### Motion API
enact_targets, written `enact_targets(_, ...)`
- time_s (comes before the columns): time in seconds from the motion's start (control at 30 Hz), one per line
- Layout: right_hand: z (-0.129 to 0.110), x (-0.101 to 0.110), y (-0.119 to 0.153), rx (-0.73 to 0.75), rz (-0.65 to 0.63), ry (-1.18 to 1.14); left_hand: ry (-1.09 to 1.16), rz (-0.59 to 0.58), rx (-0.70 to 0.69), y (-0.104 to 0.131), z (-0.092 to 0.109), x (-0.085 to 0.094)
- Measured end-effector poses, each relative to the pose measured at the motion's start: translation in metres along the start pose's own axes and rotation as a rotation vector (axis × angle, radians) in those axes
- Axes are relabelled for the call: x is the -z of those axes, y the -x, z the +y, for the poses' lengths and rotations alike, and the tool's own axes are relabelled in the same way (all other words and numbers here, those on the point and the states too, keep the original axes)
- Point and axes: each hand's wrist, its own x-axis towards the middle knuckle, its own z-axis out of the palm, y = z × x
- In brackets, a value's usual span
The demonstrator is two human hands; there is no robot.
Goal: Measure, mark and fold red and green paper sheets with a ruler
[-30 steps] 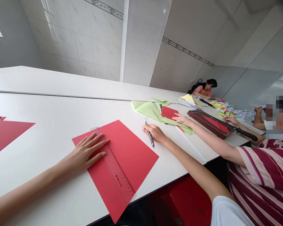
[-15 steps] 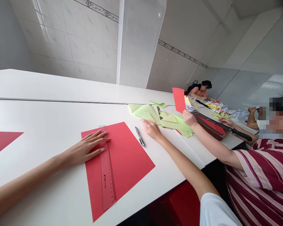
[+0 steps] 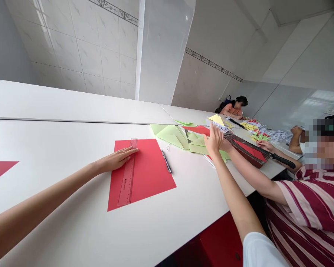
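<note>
My left hand (image 3: pixel 121 157) lies flat with fingers stretched out across a clear plastic ruler (image 3: pixel 126 185) on a sheet of red paper (image 3: pixel 149 167). The ruler runs lengthwise near the sheet's left side. A pen (image 3: pixel 167 162) rests along the right edge of the sheet. My right hand (image 3: pixel 215 139) is raised over the green paper pieces (image 3: pixel 172 135), fingers apart and apparently holding nothing. Just behind it is a co-worker's hand (image 3: pixel 226 145), partly hidden by mine. A red paper piece (image 3: pixel 196 129) is low over the green pieces; whether the co-worker grips it is hidden.
A paper cutter (image 3: pixel 245 148) with a black handle and red paper on it stands at the right, by the co-worker in a striped shirt (image 3: pixel 308 193). A small white scrap (image 3: pixel 168 147) lies near the pen. Another red sheet (image 3: pixel 1 170) is at far left.
My right hand has moved right and up from beside the pen, and its fingers have spread. The red sheet and ruler have turned and shifted away under my left hand. The co-worker's red piece has come down.
</note>
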Motion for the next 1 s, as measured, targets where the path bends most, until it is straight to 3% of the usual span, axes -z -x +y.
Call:
enact_targets(0.17, -0.001, 0.002, 0.001, 0.043, -0.12, -0.09, 0.055, 0.044, 0.038, -0.004, 0.006, 0.003)
enact_targets(0.37, -0.024, 0.03, 0.011, 0.034, -0.094, -0.252, 0.173, 0.178, 0.121, 0.007, 0.031, 0.007)
enact_targets(0.47, -0.062, 0.053, 0.023, 0.045, -0.13, -0.387, 0.295, 0.248, 0.138, 0.014, 0.058, 0.013)
enact_targets(0.57, -0.115, 0.07, 0.039, 0.127, -0.308, -0.579, 0.491, 0.26, 0.169, 0.019, 0.087, 0.019)
enact_targets(0.7, -0.176, 0.061, 0.061, 0.184, -0.562, -0.724, 0.743, 0.224, 0.214, 0.041, 0.107, 0.028)
enact_targets(0.8, -0.186, 0.035, 0.077, 0.123, -0.691, -0.682, 0.838, 0.281, 0.313, 0.08, 0.093, 0.032)
enact_targets(0.9, -0.169, 0.009, 0.094, 0.026, -0.719, -0.563, 0.819, 0.356, 0.466, 0.132, 0.057, 0.032)
enact_targets(1.0, -0.146, -0.007, 0.106, -0.021, -0.743, -0.507, 0.757, 0.333, 0.592, 0.176, 0.016, 0.026)
